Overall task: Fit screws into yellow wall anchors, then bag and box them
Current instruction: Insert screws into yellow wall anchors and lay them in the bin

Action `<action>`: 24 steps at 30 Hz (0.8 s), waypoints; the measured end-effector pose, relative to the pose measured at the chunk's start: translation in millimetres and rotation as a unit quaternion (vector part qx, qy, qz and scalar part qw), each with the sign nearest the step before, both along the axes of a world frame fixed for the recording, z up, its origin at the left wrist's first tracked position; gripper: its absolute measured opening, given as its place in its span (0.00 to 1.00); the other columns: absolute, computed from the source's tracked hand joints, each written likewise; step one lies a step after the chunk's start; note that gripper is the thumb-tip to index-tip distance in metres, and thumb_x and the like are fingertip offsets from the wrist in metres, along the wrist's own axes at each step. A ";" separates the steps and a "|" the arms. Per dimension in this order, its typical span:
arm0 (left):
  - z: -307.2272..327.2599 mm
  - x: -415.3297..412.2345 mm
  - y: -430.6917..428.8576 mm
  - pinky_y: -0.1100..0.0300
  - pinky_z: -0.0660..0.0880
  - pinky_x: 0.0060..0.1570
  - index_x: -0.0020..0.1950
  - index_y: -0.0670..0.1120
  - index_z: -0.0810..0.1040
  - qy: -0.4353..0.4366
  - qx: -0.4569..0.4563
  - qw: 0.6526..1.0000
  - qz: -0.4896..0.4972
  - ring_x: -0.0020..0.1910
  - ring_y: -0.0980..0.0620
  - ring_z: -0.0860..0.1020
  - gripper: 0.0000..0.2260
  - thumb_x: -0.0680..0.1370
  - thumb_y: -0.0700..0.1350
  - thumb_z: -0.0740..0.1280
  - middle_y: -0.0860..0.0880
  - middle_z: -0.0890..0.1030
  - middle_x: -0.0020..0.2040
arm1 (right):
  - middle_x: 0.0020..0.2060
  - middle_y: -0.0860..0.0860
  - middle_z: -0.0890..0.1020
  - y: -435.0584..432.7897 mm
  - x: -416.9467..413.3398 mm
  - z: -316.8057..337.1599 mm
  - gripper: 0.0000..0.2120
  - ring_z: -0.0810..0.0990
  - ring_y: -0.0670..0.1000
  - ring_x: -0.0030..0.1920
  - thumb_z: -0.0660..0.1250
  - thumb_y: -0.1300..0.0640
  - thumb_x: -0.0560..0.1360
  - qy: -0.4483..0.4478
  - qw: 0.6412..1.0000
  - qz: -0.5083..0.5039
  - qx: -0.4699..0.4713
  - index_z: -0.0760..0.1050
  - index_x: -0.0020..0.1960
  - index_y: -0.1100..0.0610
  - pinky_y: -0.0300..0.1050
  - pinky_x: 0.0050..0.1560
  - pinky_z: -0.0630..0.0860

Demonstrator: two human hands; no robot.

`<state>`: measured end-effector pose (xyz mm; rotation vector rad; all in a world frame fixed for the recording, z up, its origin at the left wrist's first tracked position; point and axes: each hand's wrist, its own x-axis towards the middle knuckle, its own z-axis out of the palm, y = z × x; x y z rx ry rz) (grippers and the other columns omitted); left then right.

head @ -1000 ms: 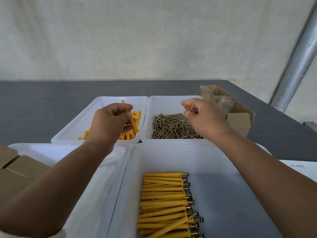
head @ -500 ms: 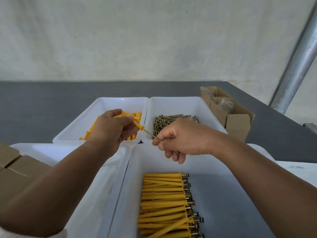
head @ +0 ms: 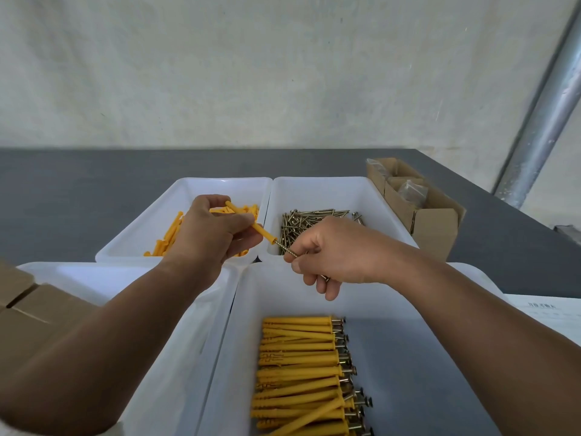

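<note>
Pinched in left hand (head: 213,234): 1 yellow anchor (head: 251,226); right hand (head: 333,253) grips 1 screw (head: 287,249), tip at anchor mouth — above 4 white bins' junction. Near-right bin (head: 239,357) holds approx. 14 assembled anchors (head: 301,376) — 2 cardboard boxes (head: 418,202) far right.

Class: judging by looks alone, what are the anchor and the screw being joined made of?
Anchor: probably moulded plastic; solid yellow colour, matte surface. Screw: metal, perhaps brass-toned plated steel; it glints and shows a fine thread. The exact metal cannot be told from its look.

A dark grey table (head: 63,190) meets a pale rough wall (head: 251,73), metal pole (head: 547,121) at right.
</note>
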<state>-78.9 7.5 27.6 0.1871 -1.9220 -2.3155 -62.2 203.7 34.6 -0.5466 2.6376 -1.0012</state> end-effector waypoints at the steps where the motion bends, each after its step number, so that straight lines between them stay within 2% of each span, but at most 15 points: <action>1: 0.0 0.6 0.4 0.55 0.82 0.39 0.62 0.45 0.70 0.004 -0.009 1.000 -0.002 0.43 0.45 0.85 0.18 0.76 0.33 0.70 0.37 0.80 0.52 | 0.37 0.51 0.84 0.1 -0.1 0.1 0.11 0.85 0.50 0.34 0.66 0.57 0.79 0.002 1.000 -0.002 -0.005 0.79 0.61 0.56 0.39 0.34 0.81; 3: 0.1 1.8 1.4 0.52 0.83 0.42 0.61 0.46 0.70 0.009 -0.030 1.000 -0.005 0.43 0.44 0.85 0.18 0.75 0.33 0.70 0.37 0.81 0.51 | 0.39 0.52 0.84 0.6 0.0 0.0 0.15 0.85 0.49 0.34 0.67 0.56 0.78 0.006 1.000 -0.008 -0.014 0.76 0.64 0.55 0.40 0.35 0.82; 5: 0.6 2.7 2.3 0.52 0.83 0.41 0.60 0.46 0.70 0.015 -0.042 0.999 -0.009 0.42 0.44 0.85 0.17 0.75 0.34 0.70 0.37 0.82 0.49 | 0.40 0.51 0.84 1.0 0.4 -0.2 0.16 0.85 0.48 0.34 0.67 0.52 0.78 0.010 1.000 -0.012 -0.013 0.75 0.65 0.52 0.41 0.38 0.83; 10: -0.2 6.2 3.9 0.55 0.82 0.37 0.56 0.45 0.71 0.028 -0.059 0.997 -0.045 0.39 0.46 0.85 0.14 0.75 0.34 0.70 0.39 0.82 0.46 | 0.41 0.48 0.83 -2.5 2.4 1.0 0.10 0.85 0.46 0.34 0.64 0.43 0.78 0.040 0.999 -0.012 -0.026 0.77 0.54 0.47 0.46 0.43 0.83; 14: -1.8 9.5 7.2 0.50 0.82 0.43 0.52 0.43 0.72 0.044 -0.095 0.991 -0.083 0.39 0.45 0.84 0.10 0.75 0.36 0.71 0.42 0.82 0.41 | 0.42 0.49 0.82 -4.3 4.0 1.7 0.05 0.85 0.47 0.34 0.62 0.46 0.80 0.055 0.998 -0.019 -0.034 0.75 0.50 0.45 0.41 0.39 0.82; 16: -1.7 10.9 8.7 0.49 0.82 0.44 0.49 0.43 0.73 0.049 -0.112 0.988 -0.091 0.41 0.44 0.85 0.08 0.76 0.36 0.70 0.41 0.82 0.42 | 0.42 0.50 0.83 -4.0 4.4 2.7 0.05 0.85 0.47 0.35 0.63 0.49 0.80 0.050 0.998 -0.016 -0.025 0.76 0.48 0.47 0.43 0.41 0.83; 19: -0.2 11.6 8.3 0.54 0.81 0.39 0.50 0.42 0.74 0.056 -0.120 0.988 -0.084 0.43 0.44 0.85 0.07 0.76 0.39 0.71 0.39 0.82 0.46 | 0.41 0.52 0.85 -2.6 7.2 6.0 0.05 0.86 0.47 0.35 0.64 0.51 0.80 0.011 1.000 -0.002 0.017 0.76 0.48 0.50 0.48 0.46 0.82; 21: 0.4 10.6 6.2 0.56 0.81 0.39 0.49 0.42 0.74 0.058 -0.117 0.989 -0.067 0.43 0.45 0.85 0.06 0.76 0.40 0.71 0.40 0.82 0.46 | 0.39 0.52 0.86 -2.5 10.6 8.4 0.04 0.86 0.47 0.35 0.64 0.52 0.80 -0.020 0.997 0.014 0.068 0.76 0.49 0.50 0.44 0.45 0.81; 24: -1.2 6.6 0.7 0.52 0.82 0.45 0.47 0.43 0.75 0.046 -0.118 0.991 -0.036 0.42 0.46 0.84 0.05 0.76 0.39 0.71 0.41 0.82 0.45 | 0.40 0.54 0.86 -5.0 16.2 10.9 0.03 0.86 0.49 0.36 0.65 0.53 0.80 -0.057 0.986 0.042 0.150 0.76 0.51 0.52 0.41 0.42 0.80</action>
